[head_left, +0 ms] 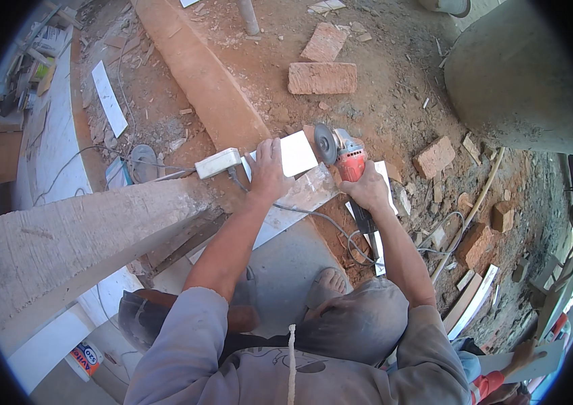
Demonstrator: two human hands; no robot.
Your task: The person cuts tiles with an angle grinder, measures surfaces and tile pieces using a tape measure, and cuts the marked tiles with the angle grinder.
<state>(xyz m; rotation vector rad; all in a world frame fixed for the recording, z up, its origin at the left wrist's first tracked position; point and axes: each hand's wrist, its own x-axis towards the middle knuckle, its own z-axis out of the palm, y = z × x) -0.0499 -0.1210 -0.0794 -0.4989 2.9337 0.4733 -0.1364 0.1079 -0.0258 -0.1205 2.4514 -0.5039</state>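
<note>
My left hand (269, 171) grips a small white tile (298, 154) by its left side, its fingers over the top. Below the tile lies a dusty pale slab (310, 189). My right hand (369, 189) is wrapped around a red and black angle grinder (352, 162). The grinder's dark disc (325, 143) stands upright at the tile's right edge; whether it touches the tile or is spinning I cannot tell. A white power strip (217, 163) lies just left of my left hand.
A rough concrete beam (90, 219) runs in from the left. Several bricks, including a reddish brick (322, 78), lie on the dirt beyond. A big grey rounded container (519, 84) stands far right. The grey cord (327, 217) loops below my hands. Another person's hand (524, 354) shows lower right.
</note>
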